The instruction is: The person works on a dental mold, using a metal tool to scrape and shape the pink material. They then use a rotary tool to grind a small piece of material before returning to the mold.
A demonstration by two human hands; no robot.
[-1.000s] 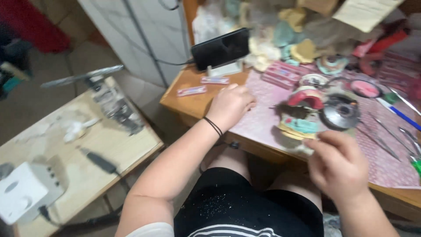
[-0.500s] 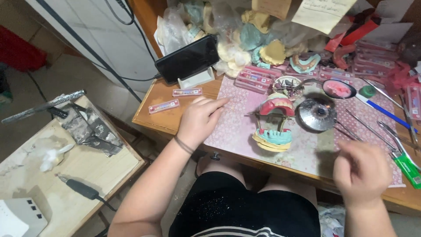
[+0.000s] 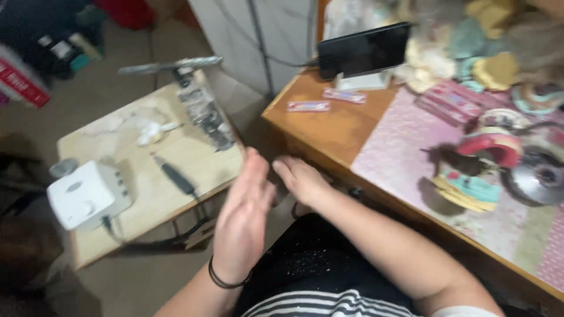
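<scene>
- Left hand (image 3: 242,220) – flat, fingers spread, grip wide and holding nothing, beside the small pale wooden table's (image 3: 123,235) near edge.
- Right hand (image 3: 301,179) – open, empty, just beside it, below the big brown wooden table's (image 3: 329,126) left corner.

"What kind of place is this?"

"A little workshop for making teeth. See the tooth model (image 3: 477,170) on the wooden desk (image 3: 329,126)? There are more molds (image 3: 470,47) piled at the back."

"And the small table (image 3: 147,176)?"

"It has a white motor box (image 3: 88,195) with a drill pen (image 3: 174,175)."
</scene>
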